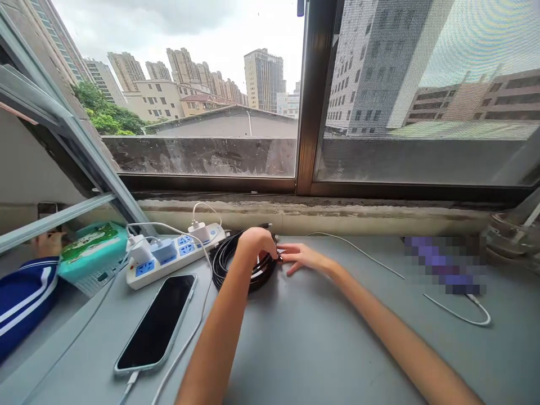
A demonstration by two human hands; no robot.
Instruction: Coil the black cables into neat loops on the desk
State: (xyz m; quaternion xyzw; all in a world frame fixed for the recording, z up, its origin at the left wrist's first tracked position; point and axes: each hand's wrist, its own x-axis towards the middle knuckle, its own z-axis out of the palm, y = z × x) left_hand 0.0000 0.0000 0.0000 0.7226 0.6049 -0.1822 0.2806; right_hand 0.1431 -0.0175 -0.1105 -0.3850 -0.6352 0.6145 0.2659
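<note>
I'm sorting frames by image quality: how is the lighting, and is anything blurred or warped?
Head view: soft overcast daylight, faint shadows under the left hand and right hand at the cable coil; window frame leans from wide-angle distortion; screen mesh shows moiré; a pixelated patch hides something on the desk.
</note>
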